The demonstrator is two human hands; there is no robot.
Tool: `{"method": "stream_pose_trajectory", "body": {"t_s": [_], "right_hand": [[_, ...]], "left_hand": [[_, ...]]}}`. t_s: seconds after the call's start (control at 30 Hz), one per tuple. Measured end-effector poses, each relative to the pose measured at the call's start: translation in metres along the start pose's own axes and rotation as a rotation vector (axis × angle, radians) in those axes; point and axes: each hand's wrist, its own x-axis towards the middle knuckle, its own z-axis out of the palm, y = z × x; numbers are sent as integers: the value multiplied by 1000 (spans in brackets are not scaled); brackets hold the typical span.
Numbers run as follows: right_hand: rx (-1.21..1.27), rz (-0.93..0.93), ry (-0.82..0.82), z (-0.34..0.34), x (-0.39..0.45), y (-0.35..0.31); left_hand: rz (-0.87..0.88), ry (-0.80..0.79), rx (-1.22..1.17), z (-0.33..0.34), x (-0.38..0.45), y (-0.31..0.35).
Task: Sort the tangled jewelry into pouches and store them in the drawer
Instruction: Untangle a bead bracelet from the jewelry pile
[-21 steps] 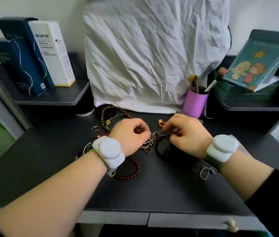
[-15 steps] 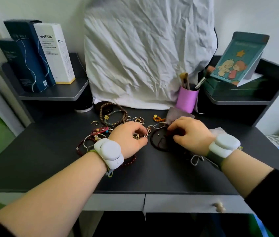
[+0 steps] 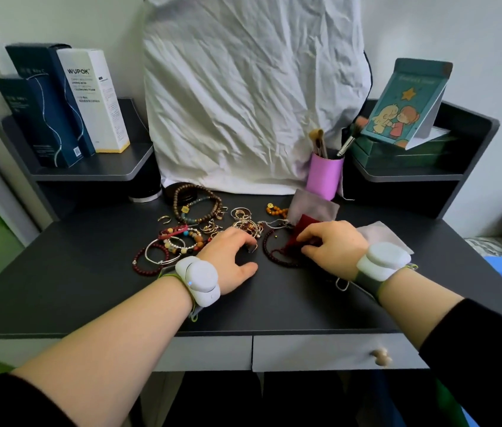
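Since before, our left hand [image 3: 228, 257] has let go of the chains, fingers now spread on the desk [image 3: 89, 291] | our right hand [image 3: 333, 248] pinches the red pouch [image 3: 303, 224] over the dark bead bracelet [image 3: 269, 252] | jewelry pile [image 3: 200, 223] just left | drawer [image 3: 320, 352] closed.

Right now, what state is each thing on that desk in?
drawer: closed.
dark red pouch: pinched by right hand.
left hand: fingers spread, resting on desk.
jewelry pile: loose, tangled.
grey pouch: lying flat.
pink cup: upright, holding brushes.
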Motion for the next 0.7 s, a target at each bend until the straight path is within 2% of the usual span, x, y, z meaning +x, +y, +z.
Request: {"method": "stream_pose_trajectory", "body": {"t_s": [0.1, 0.23, 0.5, 0.7], "right_hand": [[77, -3, 75, -3, 5, -2], [-10, -50, 214, -6, 31, -4], [-348, 76, -17, 3, 71, -14], [-290, 33, 259, -14, 78, -25]], "left_hand": [[-4, -10, 3, 1, 6, 1], [3, -16, -7, 2, 17, 2], [-7, 6, -67, 2, 32, -3], [-53, 100, -228, 0, 34, -10]]}}
